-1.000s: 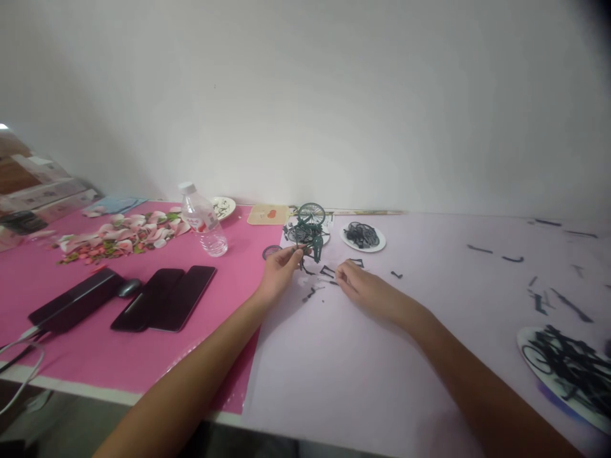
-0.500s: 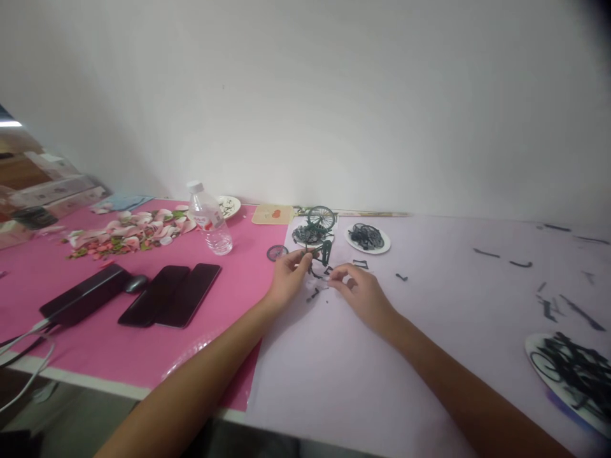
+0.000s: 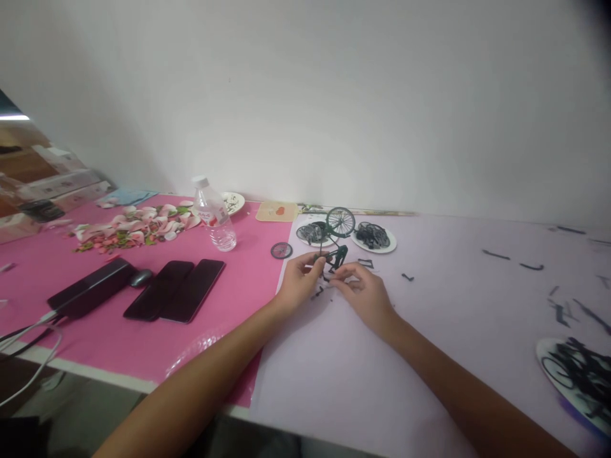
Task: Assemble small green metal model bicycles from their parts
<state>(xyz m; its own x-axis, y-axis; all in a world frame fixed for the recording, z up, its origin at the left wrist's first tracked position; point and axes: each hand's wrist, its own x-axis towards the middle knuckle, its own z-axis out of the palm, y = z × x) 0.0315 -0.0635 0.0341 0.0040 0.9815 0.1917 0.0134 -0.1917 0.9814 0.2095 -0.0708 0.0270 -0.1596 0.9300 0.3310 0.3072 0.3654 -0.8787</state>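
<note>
A small dark green model bicycle (image 3: pixel 338 256) is held above the pale sheet, one spoked wheel (image 3: pixel 340 222) sticking up at its far end. My left hand (image 3: pixel 301 278) is closed on it, thumb and fingers pinching a thin part of the frame. Close by on the right, my right hand (image 3: pixel 363 291) pinches at the bicycle's lower end; what lies between those fingertips is too small to make out. Beneath the hands lie tiny dark parts (image 3: pixel 317 292). A loose wheel (image 3: pixel 281 250) rests left of my left hand.
Two white plates, the right one (image 3: pixel 392 247) heaped with dark wheels, stand behind the hands. Another plate (image 3: pixel 541 350) of black parts sits at front right, near scattered pieces (image 3: pixel 531 266). Leftward are a water bottle (image 3: pixel 214 216), two phones (image 3: pixel 193 289), a black box (image 3: pixel 90 289) and petals (image 3: pixel 138 228).
The whole view has shifted slightly, with things appearing farther right. The bicycle is turned a little, its wheel now further right, and my right fingertips are closer to its frame.
</note>
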